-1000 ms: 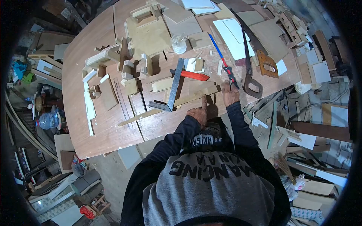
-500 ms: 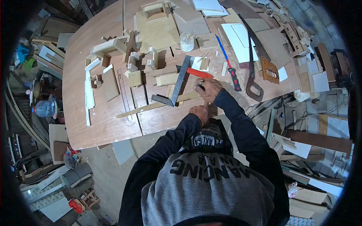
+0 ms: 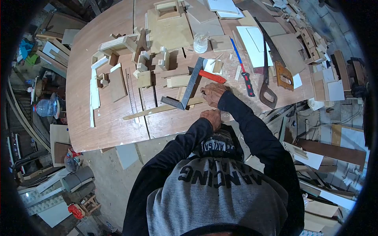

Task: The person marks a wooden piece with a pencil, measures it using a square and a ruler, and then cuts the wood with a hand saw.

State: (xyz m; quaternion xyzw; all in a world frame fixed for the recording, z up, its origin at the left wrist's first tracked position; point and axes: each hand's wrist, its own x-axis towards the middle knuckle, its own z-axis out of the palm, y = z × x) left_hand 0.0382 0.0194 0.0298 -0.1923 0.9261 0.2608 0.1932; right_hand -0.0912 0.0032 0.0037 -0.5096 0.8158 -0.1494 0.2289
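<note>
My right hand [image 3: 215,93] is closed, fingers curled down, at the right end of a long thin wooden strip [image 3: 157,111]. Whatever it grips is hidden under the fingers. Just below it, at the table's near edge, my left hand [image 3: 212,117] is closed too, and its contents are out of sight. A metal try square [image 3: 192,84] lies across the strip, left of my right hand. Beyond that hand is a tool with a red handle [image 3: 212,76], its other end partly covered by the square. A short wooden block [image 3: 178,81] lies left of the square.
Right of my hands lie a hacksaw blade handle [image 3: 248,84] and a large handsaw [image 3: 268,96]. A plastic jar [image 3: 200,43] stands further back. Small wooden assemblies [image 3: 118,44], a clear ruler [image 3: 133,96] and a flat panel [image 3: 118,84] occupy the left side of the table [image 3: 106,133].
My right hand has shifted slightly left and turned knuckles up; the dark thing visible in it before is now mostly covered. My left hand stays nearly in place. The view has shifted slightly.
</note>
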